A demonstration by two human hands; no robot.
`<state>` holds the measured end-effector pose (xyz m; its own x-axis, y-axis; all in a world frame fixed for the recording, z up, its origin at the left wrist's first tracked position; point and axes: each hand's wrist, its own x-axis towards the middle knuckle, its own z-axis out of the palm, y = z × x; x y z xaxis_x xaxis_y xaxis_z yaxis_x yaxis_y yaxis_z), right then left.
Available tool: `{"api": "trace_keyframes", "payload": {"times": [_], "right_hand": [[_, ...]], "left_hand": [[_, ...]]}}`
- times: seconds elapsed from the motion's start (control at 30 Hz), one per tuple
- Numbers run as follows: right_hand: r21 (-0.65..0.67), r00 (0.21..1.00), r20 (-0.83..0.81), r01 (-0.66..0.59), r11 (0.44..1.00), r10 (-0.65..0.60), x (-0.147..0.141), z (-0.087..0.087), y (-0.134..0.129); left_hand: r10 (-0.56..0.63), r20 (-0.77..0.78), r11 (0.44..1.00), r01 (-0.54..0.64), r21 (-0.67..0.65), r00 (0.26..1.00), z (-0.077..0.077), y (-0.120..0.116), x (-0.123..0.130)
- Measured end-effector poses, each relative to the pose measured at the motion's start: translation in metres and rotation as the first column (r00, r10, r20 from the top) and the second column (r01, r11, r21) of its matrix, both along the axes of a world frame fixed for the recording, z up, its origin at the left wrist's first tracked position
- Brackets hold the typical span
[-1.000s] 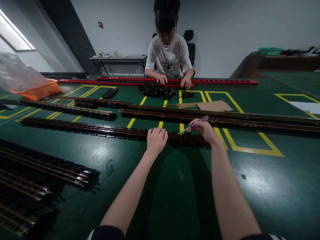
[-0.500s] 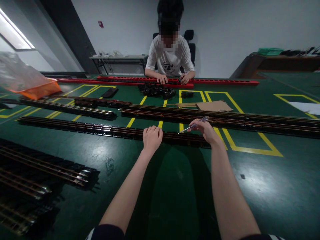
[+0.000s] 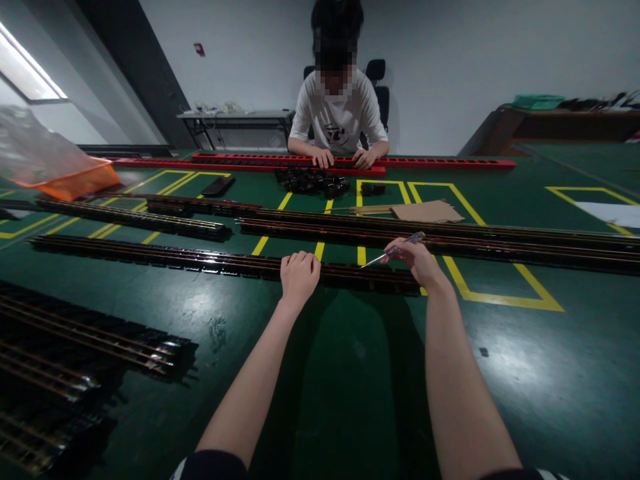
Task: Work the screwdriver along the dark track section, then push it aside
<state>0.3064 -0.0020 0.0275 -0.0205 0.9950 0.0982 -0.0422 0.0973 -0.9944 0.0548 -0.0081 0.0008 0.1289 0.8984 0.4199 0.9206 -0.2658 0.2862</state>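
Observation:
A long black rail assembly with copper-coloured strips (image 3: 230, 262) lies across the green table in front of me. My left hand (image 3: 299, 277) is closed over its near edge, fingers curled around the rail. My right hand (image 3: 415, 260) grips a screwdriver (image 3: 393, 253) by its clear handle, the shaft slanting down to the left. The screwdriver's tip is at the rail, right of my left hand; whether it touches cannot be made out. Behind my right hand runs a second long black rail assembly (image 3: 490, 243).
More black rail assemblies (image 3: 90, 327) lie at the near left. A co-worker (image 3: 337, 120) sits opposite, both hands at a red rail frame (image 3: 450, 164). Black parts (image 3: 310, 181), brown cardboard (image 3: 427, 211), a dark phone-like slab (image 3: 219, 186) and an orange basket (image 3: 75, 183) are on the table.
My right hand and the screwdriver have shifted slightly right along the rail. My left hand keeps its hold, a little further left in view. The co-worker's right-side hand has moved slightly left.

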Motion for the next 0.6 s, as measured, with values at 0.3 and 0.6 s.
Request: {"api": "trace_keyframes", "payload": {"times": [0.3, 0.6], "right_hand": [[-0.033, 0.996, -0.070, 0.052, 0.998, -0.054, 0.0057, -0.0006, -0.0017], [-0.033, 0.998, -0.036, 0.055, 0.998, -0.057, 0.0058, 0.0016, -0.0016]], "left_hand": [[0.011, -0.021, 0.999, -0.011, 0.031, 1.000, -0.0011, 0.0009, 0.0006], [0.004, -0.004, 1.000, -0.004, 0.003, 1.000, 0.0013, -0.0002, 0.0019]]}}
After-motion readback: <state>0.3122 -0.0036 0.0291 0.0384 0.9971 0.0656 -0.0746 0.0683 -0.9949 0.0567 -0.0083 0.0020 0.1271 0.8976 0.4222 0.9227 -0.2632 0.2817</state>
